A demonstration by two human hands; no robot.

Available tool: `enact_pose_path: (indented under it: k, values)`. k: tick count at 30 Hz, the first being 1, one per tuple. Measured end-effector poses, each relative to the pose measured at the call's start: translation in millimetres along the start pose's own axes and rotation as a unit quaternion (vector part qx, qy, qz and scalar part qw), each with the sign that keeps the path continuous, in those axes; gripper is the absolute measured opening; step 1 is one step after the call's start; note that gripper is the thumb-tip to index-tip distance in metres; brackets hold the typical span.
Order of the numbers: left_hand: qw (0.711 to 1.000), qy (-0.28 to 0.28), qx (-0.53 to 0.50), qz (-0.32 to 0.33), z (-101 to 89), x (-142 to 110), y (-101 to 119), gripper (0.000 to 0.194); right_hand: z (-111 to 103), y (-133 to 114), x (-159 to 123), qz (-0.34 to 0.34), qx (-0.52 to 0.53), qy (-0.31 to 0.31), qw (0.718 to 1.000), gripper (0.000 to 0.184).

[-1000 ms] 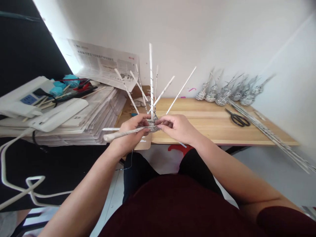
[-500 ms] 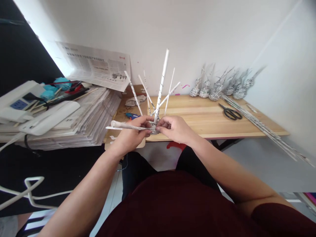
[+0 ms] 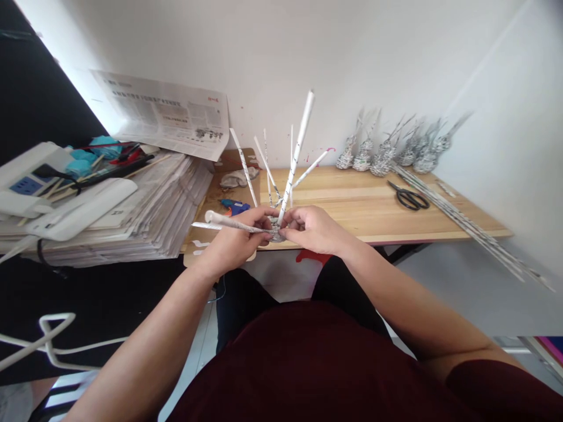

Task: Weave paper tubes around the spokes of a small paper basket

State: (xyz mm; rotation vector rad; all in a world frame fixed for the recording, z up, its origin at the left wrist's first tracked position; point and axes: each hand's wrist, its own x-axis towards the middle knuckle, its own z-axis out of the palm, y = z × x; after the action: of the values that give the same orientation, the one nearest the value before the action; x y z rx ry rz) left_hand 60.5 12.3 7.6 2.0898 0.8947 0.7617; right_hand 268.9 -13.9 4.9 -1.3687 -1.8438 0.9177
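Between my hands, over the front edge of the wooden table, is a small woven base of rolled newspaper [image 3: 276, 235]. Several paper tubes fan up and out from it, the thickest-looking paper tube [image 3: 298, 146] leaning up to the right. Another paper tube [image 3: 229, 221] points left across my left hand [image 3: 240, 240]. That hand is closed, its thumb and fingers pinching the left side of the weave. My right hand [image 3: 308, 227] pinches the right side, close to the foot of the upright tube. The underside of the weave is partly hidden by my fingers.
Black scissors [image 3: 410, 198] and long paper tubes [image 3: 466, 223] lie on the table's right. Several woven newspaper gourd shapes [image 3: 382, 159] stand by the wall. A blue glue gun [image 3: 237, 207] lies beyond my left hand. Left are stacked newspapers [image 3: 162, 199] and a power strip [image 3: 33, 179].
The woven base has turned slightly, and its upright tubes now lean further right. The left-pointing tube has tilted, parting from the one beneath it. Both hands keep their pinch.
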Motion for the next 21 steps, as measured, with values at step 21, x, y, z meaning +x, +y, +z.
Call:
enact_pose_path:
  k: [21]
  values:
    - [0.999,-0.018,-0.033,-0.004,1.2,5,-8,0.041,0,6,2,0.038,0.08,-0.065,0.994,0.006]
